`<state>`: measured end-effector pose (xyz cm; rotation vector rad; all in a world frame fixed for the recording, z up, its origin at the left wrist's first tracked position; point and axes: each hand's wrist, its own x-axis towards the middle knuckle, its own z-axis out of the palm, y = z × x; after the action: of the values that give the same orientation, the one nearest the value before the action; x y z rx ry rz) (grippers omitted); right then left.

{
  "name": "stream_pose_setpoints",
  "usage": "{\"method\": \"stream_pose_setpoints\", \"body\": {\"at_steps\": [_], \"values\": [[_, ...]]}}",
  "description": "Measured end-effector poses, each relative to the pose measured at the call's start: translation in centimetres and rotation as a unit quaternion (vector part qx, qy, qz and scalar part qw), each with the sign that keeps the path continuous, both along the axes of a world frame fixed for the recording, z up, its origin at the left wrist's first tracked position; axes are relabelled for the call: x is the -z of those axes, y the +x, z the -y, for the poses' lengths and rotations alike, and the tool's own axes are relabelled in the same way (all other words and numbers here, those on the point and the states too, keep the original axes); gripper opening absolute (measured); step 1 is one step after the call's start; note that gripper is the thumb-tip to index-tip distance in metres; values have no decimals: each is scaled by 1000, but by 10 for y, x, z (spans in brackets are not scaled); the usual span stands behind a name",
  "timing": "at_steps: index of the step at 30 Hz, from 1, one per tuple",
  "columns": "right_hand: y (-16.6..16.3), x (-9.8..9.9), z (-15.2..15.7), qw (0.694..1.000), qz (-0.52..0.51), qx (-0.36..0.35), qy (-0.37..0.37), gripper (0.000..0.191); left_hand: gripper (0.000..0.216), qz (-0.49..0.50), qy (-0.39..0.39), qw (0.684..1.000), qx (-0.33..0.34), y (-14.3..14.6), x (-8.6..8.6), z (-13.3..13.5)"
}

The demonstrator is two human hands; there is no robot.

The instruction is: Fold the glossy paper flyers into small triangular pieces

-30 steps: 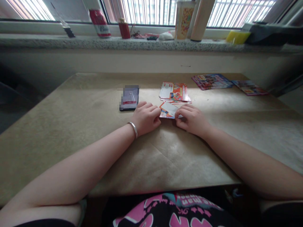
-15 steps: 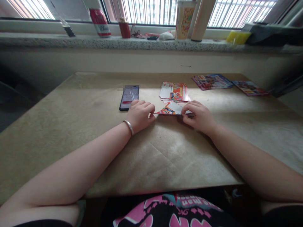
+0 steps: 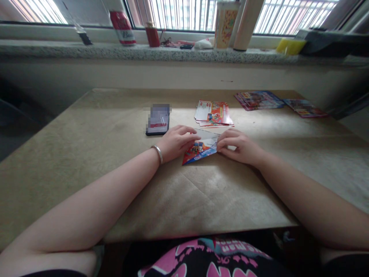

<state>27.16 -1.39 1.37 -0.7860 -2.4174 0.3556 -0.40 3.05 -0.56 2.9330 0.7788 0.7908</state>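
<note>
A colourful printed paper sheet [image 3: 200,149] lies partly folded on the brown table [image 3: 86,154], its near corner pointing toward me. My left hand [image 3: 175,141], with a silver bangle on the wrist, rests on the sheet's left part with fingers stretched over it. My right hand [image 3: 240,146] pinches the sheet's right edge with curled fingers. A small stack of similar leaflets [image 3: 212,112] sits just beyond the hands.
A dark phone [image 3: 157,119] lies left of the leaflet stack. More printed sheets [image 3: 258,99] and another one [image 3: 305,107] lie at the far right. The windowsill [image 3: 86,50] holds a red can [image 3: 122,26], cups and a yellow sponge [image 3: 290,45].
The sheet has been folded and turned, so a coloured corner now points toward me. My left hand went from a closed pinch to fingers laid over the paper; both hands shifted slightly nearer.
</note>
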Motion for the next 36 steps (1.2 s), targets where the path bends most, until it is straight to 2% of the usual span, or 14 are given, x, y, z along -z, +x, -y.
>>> {"method": "stream_pose_setpoints", "body": {"at_steps": [6, 12, 16, 23, 29, 33, 36], "values": [[3, 3, -2, 999, -27, -6, -18, 13, 27, -72, -1, 997, 9, 0, -2, 6], [10, 11, -12, 1000, -19, 16, -14, 11, 25, -97, -35, 994, 29, -2, -8, 12], [13, 18, -18, 998, 13, 56, 18, 11, 24, -98, -59, 993, 41, -1, -9, 13], [11, 16, -13, 992, 79, 102, 5, 13, 37, -124, -84, 987, 63, -2, -14, 13], [7, 15, -9, 978, 110, 178, 17, 25, 39, -135, -63, 987, 68, -2, -18, 17], [4, 13, -8, 978, 87, 187, -14, 28, 42, -143, -43, 987, 55, 0, -16, 18], [3, 11, -7, 981, 60, 184, -32, 24, 41, -129, -23, 989, 70, 1, -14, 18]]}}
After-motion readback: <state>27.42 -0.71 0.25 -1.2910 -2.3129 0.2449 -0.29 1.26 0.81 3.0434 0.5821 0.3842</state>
